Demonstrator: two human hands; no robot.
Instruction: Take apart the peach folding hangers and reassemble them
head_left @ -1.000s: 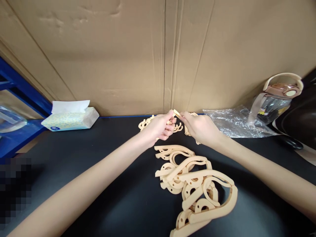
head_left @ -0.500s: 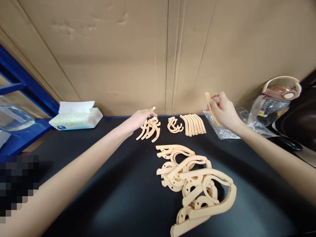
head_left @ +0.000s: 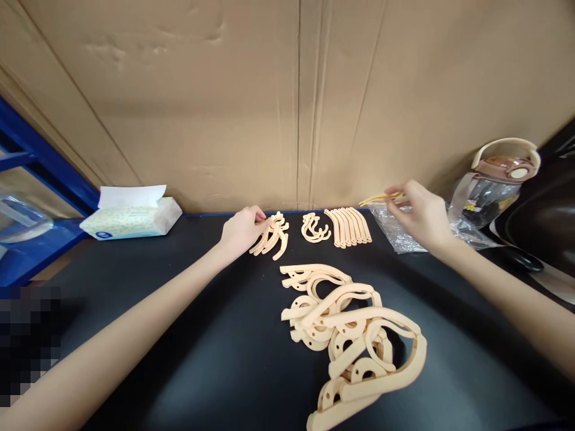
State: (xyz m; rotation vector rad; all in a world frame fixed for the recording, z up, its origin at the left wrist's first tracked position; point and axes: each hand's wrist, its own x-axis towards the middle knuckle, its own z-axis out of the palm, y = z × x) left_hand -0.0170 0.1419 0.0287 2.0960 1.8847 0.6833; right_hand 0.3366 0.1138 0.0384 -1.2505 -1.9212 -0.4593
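Observation:
My left hand (head_left: 242,228) rests at the far middle of the black table (head_left: 179,335), its fingers curled and touching a small fan of beige hook pieces (head_left: 272,235). My right hand (head_left: 420,214) is raised at the far right and pinches a thin beige curved strip (head_left: 375,198) just right of a neat row of similar strips (head_left: 348,226). Between the two groups lies a little cluster of curled hooks (head_left: 313,228). A big heap of beige hanger-shaped parts (head_left: 354,335) lies nearer to me, below both hands.
A cardboard wall (head_left: 287,102) closes off the back of the table. A tissue pack (head_left: 130,215) sits at the far left beside a blue shelf frame (head_left: 40,179). Crumpled clear plastic (head_left: 404,230) and a handled water bottle (head_left: 498,179) lie at the far right.
The hands, joined on one piece a second ago, have parted. The left one dropped onto the hook fan with its small piece; the right one carried a strip rightward and lowered it.

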